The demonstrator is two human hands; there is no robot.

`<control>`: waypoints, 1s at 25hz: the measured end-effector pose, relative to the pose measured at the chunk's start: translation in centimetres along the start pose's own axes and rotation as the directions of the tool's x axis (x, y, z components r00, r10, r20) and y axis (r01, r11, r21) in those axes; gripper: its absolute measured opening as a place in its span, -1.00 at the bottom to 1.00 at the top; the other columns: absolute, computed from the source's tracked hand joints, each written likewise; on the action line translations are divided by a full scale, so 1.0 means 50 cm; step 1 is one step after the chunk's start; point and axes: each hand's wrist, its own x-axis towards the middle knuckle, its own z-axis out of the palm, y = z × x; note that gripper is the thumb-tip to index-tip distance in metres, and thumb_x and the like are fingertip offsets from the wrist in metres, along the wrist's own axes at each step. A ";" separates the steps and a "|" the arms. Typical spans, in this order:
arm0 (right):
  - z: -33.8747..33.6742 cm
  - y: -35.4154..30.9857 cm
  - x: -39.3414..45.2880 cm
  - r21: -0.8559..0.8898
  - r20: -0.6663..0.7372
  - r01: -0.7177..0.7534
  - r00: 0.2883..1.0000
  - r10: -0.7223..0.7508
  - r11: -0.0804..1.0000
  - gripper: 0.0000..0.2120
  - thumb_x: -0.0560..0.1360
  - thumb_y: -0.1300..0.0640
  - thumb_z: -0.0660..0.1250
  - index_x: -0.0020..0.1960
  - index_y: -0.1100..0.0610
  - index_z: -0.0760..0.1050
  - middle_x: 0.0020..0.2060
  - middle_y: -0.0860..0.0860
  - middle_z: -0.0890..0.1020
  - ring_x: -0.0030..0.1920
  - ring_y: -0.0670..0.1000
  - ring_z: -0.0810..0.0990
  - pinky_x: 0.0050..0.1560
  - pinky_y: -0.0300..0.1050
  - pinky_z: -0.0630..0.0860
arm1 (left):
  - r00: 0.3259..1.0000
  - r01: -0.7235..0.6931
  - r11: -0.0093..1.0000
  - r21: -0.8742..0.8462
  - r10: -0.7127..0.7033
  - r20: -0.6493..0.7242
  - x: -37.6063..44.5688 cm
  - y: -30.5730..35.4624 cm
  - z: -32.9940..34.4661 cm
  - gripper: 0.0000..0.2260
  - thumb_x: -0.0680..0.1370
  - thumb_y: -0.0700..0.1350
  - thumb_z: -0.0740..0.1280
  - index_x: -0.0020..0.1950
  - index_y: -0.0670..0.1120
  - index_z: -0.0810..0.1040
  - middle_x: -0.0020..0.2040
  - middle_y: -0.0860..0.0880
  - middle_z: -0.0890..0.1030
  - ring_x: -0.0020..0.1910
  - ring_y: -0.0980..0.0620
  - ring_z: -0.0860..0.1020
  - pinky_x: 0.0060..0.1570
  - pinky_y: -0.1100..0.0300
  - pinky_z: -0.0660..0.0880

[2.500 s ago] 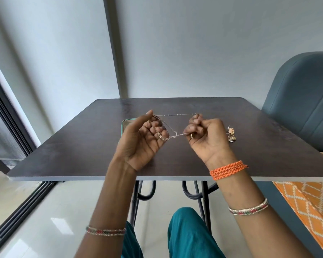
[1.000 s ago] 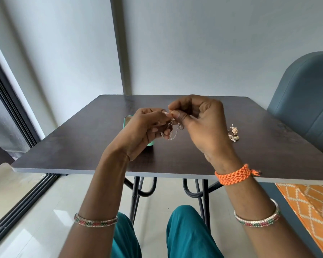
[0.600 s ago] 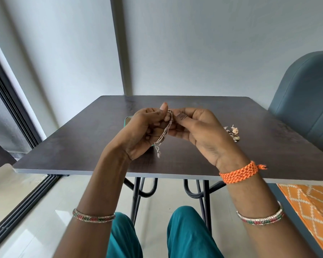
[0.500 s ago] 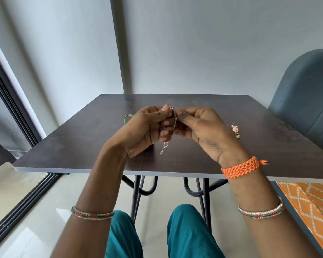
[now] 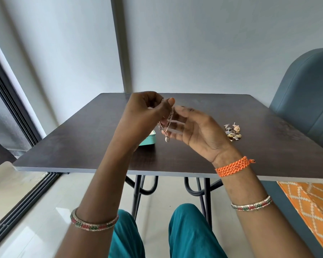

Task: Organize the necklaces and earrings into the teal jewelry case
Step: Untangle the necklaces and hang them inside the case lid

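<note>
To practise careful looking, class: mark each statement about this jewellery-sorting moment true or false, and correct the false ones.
1. The necklace lies flat on the table. False: it hangs from the left hand, pendant lowest, above the table.
2. The right hand is open beside the chain, palm showing. True.
3. The earrings are already in the teal jewelry case. False: they sit in a small heap on the table, right of the hands.
4. The teal jewelry case is mostly hidden behind the left hand. True.
5. An orange woven band is on the left wrist. False: the orange woven band is on the right wrist.
</note>
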 end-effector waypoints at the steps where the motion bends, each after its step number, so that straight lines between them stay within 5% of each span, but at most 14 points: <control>1: 0.004 0.004 0.000 -0.035 0.029 -0.007 1.000 0.008 0.999 -0.92 0.46 0.21 0.32 -0.09 0.22 0.54 -0.17 0.09 0.67 -0.08 0.06 0.65 0.20 0.10 0.48 | 1.000 0.005 1.000 0.002 -0.005 -0.022 0.001 -0.001 -0.003 -0.74 0.52 -0.08 0.39 -0.25 -0.26 0.56 -0.44 -0.05 0.57 -0.47 0.11 0.49 -0.38 0.29 0.43; 4: 0.018 0.017 0.004 -0.116 0.037 -0.005 0.999 0.009 0.993 -0.94 0.50 0.29 0.27 -0.12 0.24 0.52 -0.24 0.08 0.67 -0.13 0.01 0.64 0.15 0.03 0.48 | 0.999 0.045 0.998 -0.042 -0.045 0.002 -0.001 -0.003 -0.006 -0.76 0.50 -0.09 0.41 -0.31 -0.21 0.55 -0.51 0.00 0.50 -0.52 0.11 0.42 -0.40 0.27 0.39; 7: 0.027 0.029 0.007 0.070 0.024 0.003 1.000 -0.004 0.998 -0.93 0.37 0.26 0.28 -0.20 0.23 0.53 -0.24 0.07 0.64 -0.12 0.02 0.60 0.24 0.13 0.41 | 0.978 0.153 0.944 -0.293 -0.186 -0.089 0.002 -0.007 0.000 -0.78 0.51 -0.10 0.38 -0.30 -0.16 0.53 -0.52 0.03 0.43 -0.55 0.13 0.39 -0.39 0.26 0.39; 10: 0.033 0.049 0.009 -0.263 -0.041 0.051 0.997 -0.064 0.964 -0.89 0.36 0.18 0.31 -0.29 0.04 0.57 -0.28 -0.06 0.64 -0.17 -0.14 0.59 0.12 0.00 0.45 | 0.928 0.228 0.897 -0.379 -0.318 -0.195 0.013 -0.017 -0.006 -0.73 0.56 -0.09 0.31 -0.34 -0.09 0.47 -0.47 0.03 0.46 -0.44 0.10 0.41 -0.30 0.23 0.38; 12: 0.030 0.059 0.018 -0.526 -0.130 0.039 0.984 -0.125 0.850 -0.84 0.44 0.15 0.35 -0.31 0.02 0.59 -0.32 -0.08 0.61 -0.24 -0.21 0.54 -0.03 -0.13 0.44 | 0.885 0.354 0.691 -0.630 -0.465 -0.013 0.014 -0.034 -0.011 -0.69 0.60 -0.10 0.21 -0.35 -0.08 0.39 -0.52 0.04 0.41 -0.43 0.09 0.40 -0.27 0.23 0.36; 14: 0.019 0.064 0.026 -0.462 -0.231 -0.018 0.968 -0.101 0.887 -0.82 0.47 0.17 0.35 -0.30 0.07 0.60 -0.31 -0.01 0.60 -0.21 -0.12 0.53 -0.03 -0.10 0.45 | 0.843 0.437 0.433 -0.788 -0.504 0.190 0.007 -0.052 -0.009 -0.70 0.60 -0.12 0.17 -0.34 -0.09 0.36 -0.55 0.04 0.34 -0.46 0.08 0.36 -0.26 0.24 0.35; 16: 0.016 0.070 0.027 -0.102 -0.251 -0.073 0.967 0.046 0.992 -0.80 0.48 0.23 0.34 -0.32 0.14 0.60 -0.31 0.04 0.61 -0.24 -0.04 0.54 0.00 -0.07 0.48 | 0.850 0.429 0.450 -0.783 -0.494 0.182 0.005 -0.074 0.002 -0.74 0.59 -0.14 0.19 -0.30 -0.11 0.41 -0.53 0.04 0.29 -0.53 0.12 0.30 -0.34 0.27 0.34; 18: 0.013 0.081 0.029 0.126 -0.244 -0.080 0.963 0.109 0.989 -0.78 0.49 0.27 0.32 -0.32 0.19 0.60 -0.33 0.06 0.62 -0.29 -0.04 0.56 -0.04 -0.12 0.52 | 0.870 0.385 0.589 -0.710 -0.489 0.067 0.009 -0.087 0.014 -0.77 0.58 -0.16 0.25 -0.29 -0.13 0.45 -0.48 0.01 0.28 -0.57 0.14 0.25 -0.41 0.29 0.30; 21: 0.007 0.095 0.034 0.157 -0.310 -0.017 0.948 0.065 0.987 -0.89 0.49 0.30 0.32 -0.21 0.25 0.56 -0.38 0.04 0.63 -0.30 -0.03 0.58 -0.14 -0.18 0.57 | 0.913 0.347 0.889 -0.298 -0.393 -0.110 0.020 -0.098 0.020 -0.75 0.58 -0.11 0.29 -0.29 -0.13 0.48 -0.42 -0.02 0.40 -0.55 0.17 0.34 -0.48 0.37 0.30; 23: 0.004 0.103 0.039 0.068 -0.373 0.008 0.928 0.018 0.998 -0.93 0.48 0.31 0.33 -0.18 0.25 0.54 -0.43 0.03 0.62 -0.36 -0.05 0.57 -0.20 -0.21 0.59 | 0.914 0.353 0.904 -0.240 -0.388 -0.117 0.025 -0.102 0.015 -0.74 0.61 -0.12 0.24 -0.29 -0.12 0.46 -0.40 -0.02 0.46 -0.45 0.14 0.42 -0.45 0.40 0.35; 25: 0.007 0.111 0.042 -0.049 -0.384 -0.017 0.923 -0.003 0.999 -0.93 0.49 0.30 0.34 -0.18 0.26 0.54 -0.40 0.07 0.63 -0.39 -0.06 0.60 -0.20 -0.20 0.61 | 0.901 0.365 0.843 -0.395 -0.427 -0.079 0.031 -0.102 0.010 -0.73 0.62 -0.16 0.20 -0.27 -0.14 0.43 -0.38 -0.04 0.45 -0.39 0.10 0.43 -0.38 0.34 0.42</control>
